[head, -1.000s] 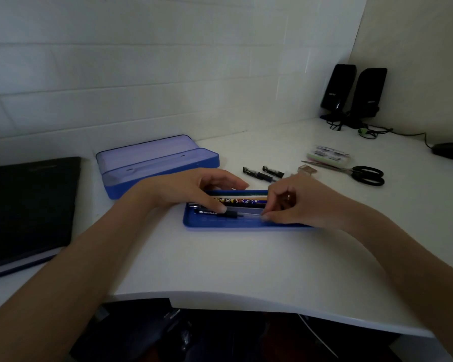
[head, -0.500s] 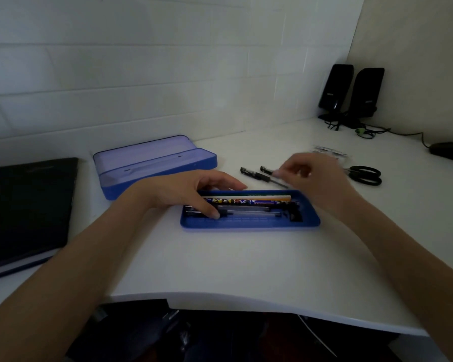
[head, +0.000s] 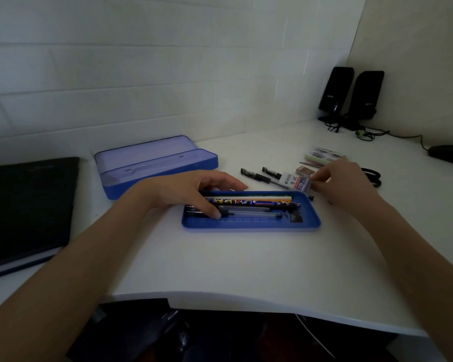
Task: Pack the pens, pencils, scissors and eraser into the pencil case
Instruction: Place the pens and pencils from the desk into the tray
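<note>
Right hand: fingers pinched on the eraser, a white block in a printed sleeve held just past the tray's far right corner, probably bound for the tray. Left hand: fingers spread, tips pressing the pens at the left end of the blue tray, apparently to stop them rolling. Tray contents: pens and pencils lying lengthwise. On the tabletop: two black pens beyond the tray; scissors far right, partly hidden; the open pencil case far left.
</note>
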Tool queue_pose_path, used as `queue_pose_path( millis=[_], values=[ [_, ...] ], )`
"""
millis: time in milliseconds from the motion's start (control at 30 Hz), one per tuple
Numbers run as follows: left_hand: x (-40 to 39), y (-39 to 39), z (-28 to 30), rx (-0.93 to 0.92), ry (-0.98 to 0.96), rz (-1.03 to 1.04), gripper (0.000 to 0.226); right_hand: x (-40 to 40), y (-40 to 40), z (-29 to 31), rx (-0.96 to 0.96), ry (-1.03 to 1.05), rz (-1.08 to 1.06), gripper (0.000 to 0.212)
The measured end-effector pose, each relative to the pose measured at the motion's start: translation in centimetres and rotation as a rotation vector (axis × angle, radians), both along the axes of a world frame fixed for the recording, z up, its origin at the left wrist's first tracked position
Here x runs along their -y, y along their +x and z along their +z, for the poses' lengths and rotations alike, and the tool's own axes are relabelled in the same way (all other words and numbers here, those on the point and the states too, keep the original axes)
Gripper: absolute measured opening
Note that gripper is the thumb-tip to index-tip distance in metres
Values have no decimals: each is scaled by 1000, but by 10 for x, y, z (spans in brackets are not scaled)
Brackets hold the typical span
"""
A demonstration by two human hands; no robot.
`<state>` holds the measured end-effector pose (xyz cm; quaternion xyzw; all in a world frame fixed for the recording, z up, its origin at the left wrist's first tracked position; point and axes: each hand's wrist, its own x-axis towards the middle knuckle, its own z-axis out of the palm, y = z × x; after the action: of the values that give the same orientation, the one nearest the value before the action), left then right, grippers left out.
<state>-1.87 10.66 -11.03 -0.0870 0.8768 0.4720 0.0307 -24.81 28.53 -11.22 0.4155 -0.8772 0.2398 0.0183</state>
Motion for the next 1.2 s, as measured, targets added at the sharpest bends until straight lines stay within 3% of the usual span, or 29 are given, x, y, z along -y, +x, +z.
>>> queue_pose_path(
  millis=[333, 600, 833, 967, 1067, 1200],
  values=[
    [0, 0, 0, 7, 0, 13, 62, -9, 7, 13, 126, 41, 98, 11],
    [0, 0, 0, 11, -8, 7, 62, -4, 14, 6, 14, -24, 2, 10],
    [0, 0, 0, 9, -14, 10, 62, -11, 14, 13, 0, -330, -71, 11],
    [1, 0, 0, 8, -11, 10, 62, -11, 24, 22, 281, -330, 221, 10],
    [0, 1, 0, -3, 8, 31, 56, -13, 35, 26, 305, -177, 481, 12],
    [0, 1, -2, -32, 36, 76, 40, -14, 42, 25, 305, -40, 640, 14]
  ],
)
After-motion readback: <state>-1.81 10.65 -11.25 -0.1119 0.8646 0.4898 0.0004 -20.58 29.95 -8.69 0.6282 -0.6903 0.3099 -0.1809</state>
